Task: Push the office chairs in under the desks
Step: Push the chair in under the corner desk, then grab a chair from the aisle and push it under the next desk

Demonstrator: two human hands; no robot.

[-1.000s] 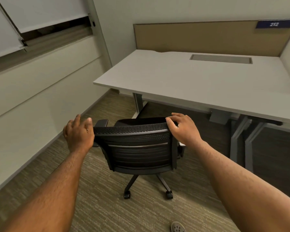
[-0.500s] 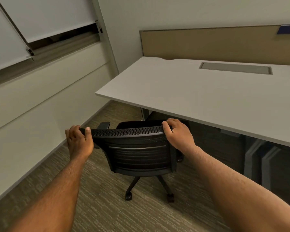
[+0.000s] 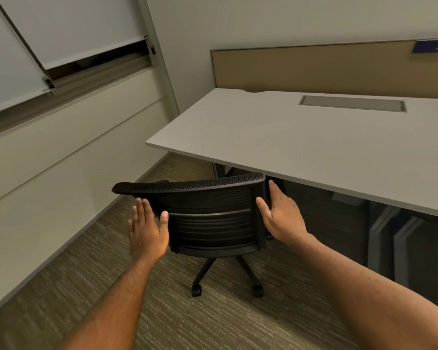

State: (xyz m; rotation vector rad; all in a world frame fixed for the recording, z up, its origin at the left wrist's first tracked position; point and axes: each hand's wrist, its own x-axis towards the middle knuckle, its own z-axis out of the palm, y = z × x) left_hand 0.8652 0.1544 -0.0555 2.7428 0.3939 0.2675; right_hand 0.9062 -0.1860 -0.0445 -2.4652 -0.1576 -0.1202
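A black mesh-backed office chair [image 3: 213, 223] on castors stands at the front left corner of a pale grey desk [image 3: 301, 142], its backrest top just at the desk's front edge and its seat hidden beneath. My left hand [image 3: 147, 228] is open, fingers straight, flat against the left side of the backrest. My right hand [image 3: 280, 215] is open too, fingers extended along the backrest's right edge, thumb on the back face. Neither hand is wrapped around the chair.
A pale wall [image 3: 48, 185] with a window blind [image 3: 68, 29] runs along the left, close to the chair. A tan partition [image 3: 314, 66] with a blue number plate [image 3: 433, 46] backs the desk. Desk legs [image 3: 379, 238] stand under the right. The floor is carpet [image 3: 187, 319].
Both hands have let go of the backrest's top rim and slid down to its sides, fingers now straight. The chair has rolled further in, its backrest top reaching the desk's edge.
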